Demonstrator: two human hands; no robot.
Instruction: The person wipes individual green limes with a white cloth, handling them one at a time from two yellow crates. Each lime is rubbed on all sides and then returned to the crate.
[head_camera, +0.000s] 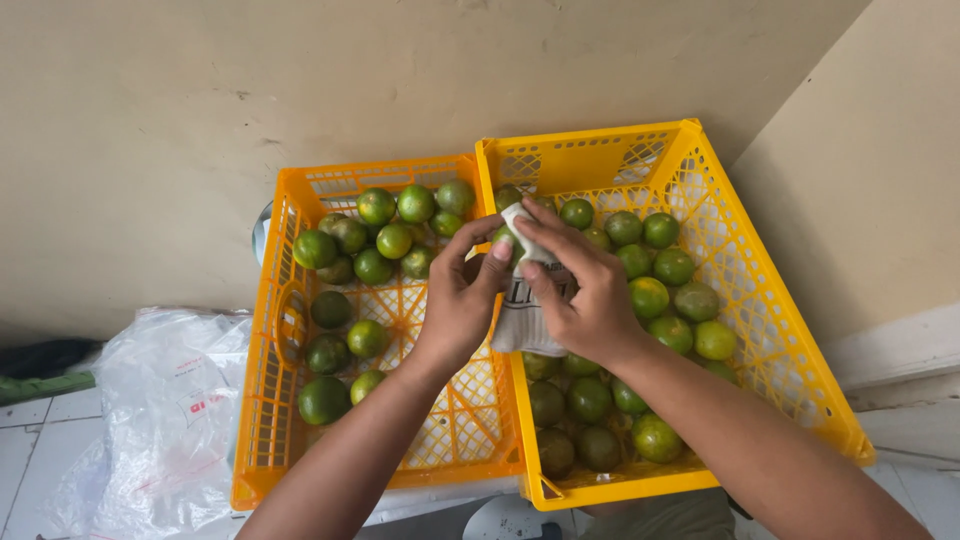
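wall: plain beige wall (400, 80) way beyond both hands, meeting another wall in a corner to the right

right crate: yellow plastic crate (760, 300) under and past the right hand, packed with green citrus (650, 297)

left crate: orange-yellow crate (275, 330) under the left hand, touching the other one, fruit (375, 206) mostly at its far end

plastic bag: clear crinkly bag (170, 400) on the floor, well left of the left hand

cloth: white cloth (522, 310) with dark print, held between both hands over the seam where the crates meet, hanging down

right hand (585, 300): closed, pinching the cloth's top

left hand (462, 295): fingers curled, gripping the cloth too

wrapped fruit: one green fruit (503, 236) peeking out at the fingertips, cloth pressed on it
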